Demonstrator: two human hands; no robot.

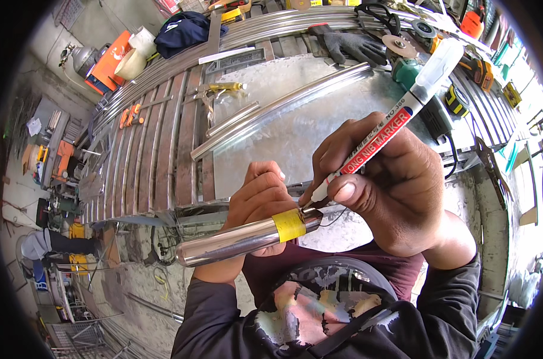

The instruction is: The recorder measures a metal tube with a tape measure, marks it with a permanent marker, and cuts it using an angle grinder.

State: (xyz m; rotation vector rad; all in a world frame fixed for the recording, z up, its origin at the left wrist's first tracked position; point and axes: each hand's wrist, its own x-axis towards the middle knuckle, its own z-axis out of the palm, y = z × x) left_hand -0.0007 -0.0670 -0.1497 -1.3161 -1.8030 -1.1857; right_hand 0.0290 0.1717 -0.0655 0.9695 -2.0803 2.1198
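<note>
My left hand (261, 194) is closed around a short, shiny metal tube (226, 240), which lies slantwise in front of my chest. A band of yellow tape (289, 225) wraps the tube close to its right end. In my right hand (403, 185), a white and red marker pen (376, 143) is pinched between thumb and fingers. Its clear cap (440, 64) sits on the back end, pointing up and right. The pen's tip meets the tube at its right end, just past the tape; a thin dark curved line shows beside it.
Beyond my hands, a slatted metal bench carries a sheet-metal plate (241, 173) with long polished tubes (283, 110) across it. Around it lie a clamp (223, 88), a grey glove (352, 46), an angle grinder (403, 69) and a tape measure (457, 100). Another person (56, 242) is at far left.
</note>
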